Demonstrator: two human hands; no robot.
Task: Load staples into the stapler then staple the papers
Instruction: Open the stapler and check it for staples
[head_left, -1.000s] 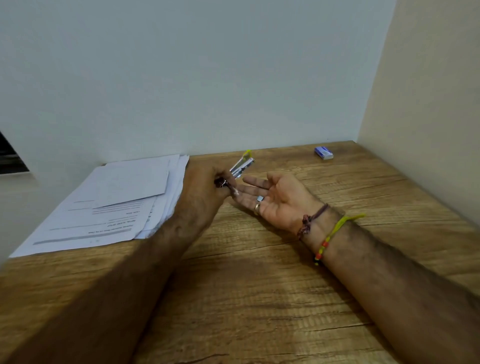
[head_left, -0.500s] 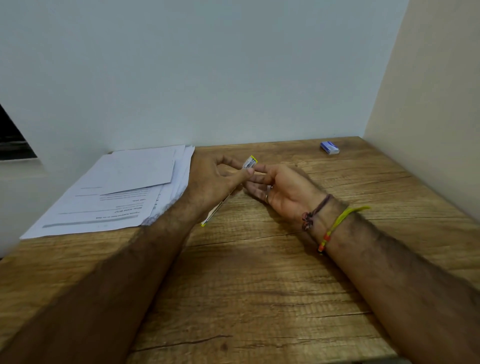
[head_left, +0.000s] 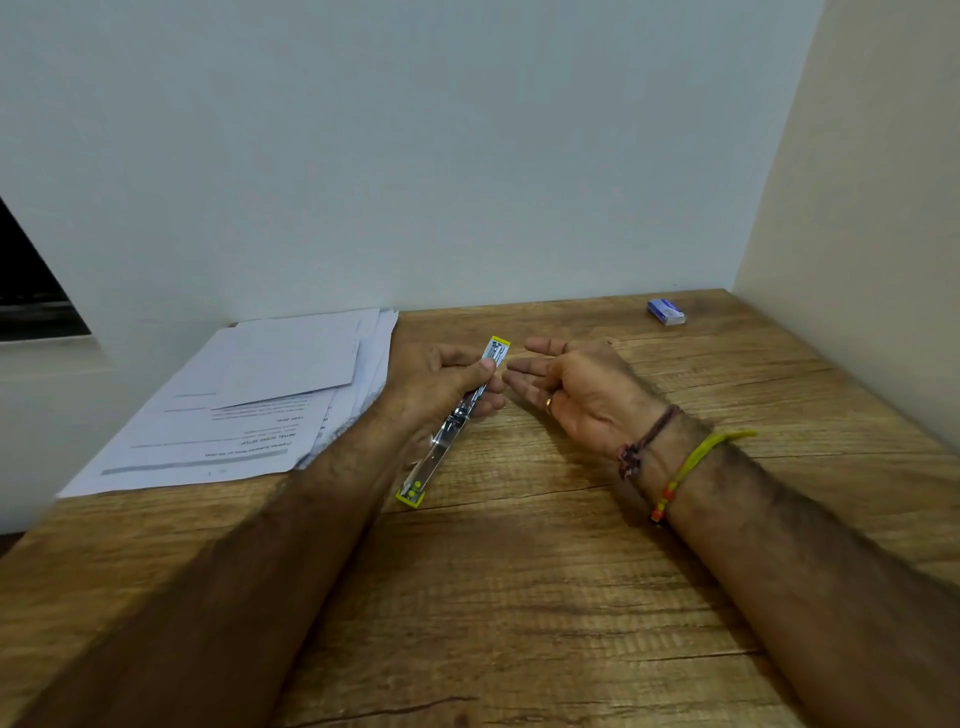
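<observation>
Left hand (head_left: 441, 379) grasps stapler (head_left: 452, 421), apparently swung open flat; long axis runs diagonally, near end over desk (head_left: 545, 597). Right hand (head_left: 576, 395) released, palm up, just beside far end. Staple box (head_left: 666, 312) far right, nearer right hand. Papers (head_left: 260, 395) left.

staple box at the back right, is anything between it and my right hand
Nothing visible: bare wooden table lies between the open right hand and the staple box. The left hand holds the opened stapler off to the side.
</observation>
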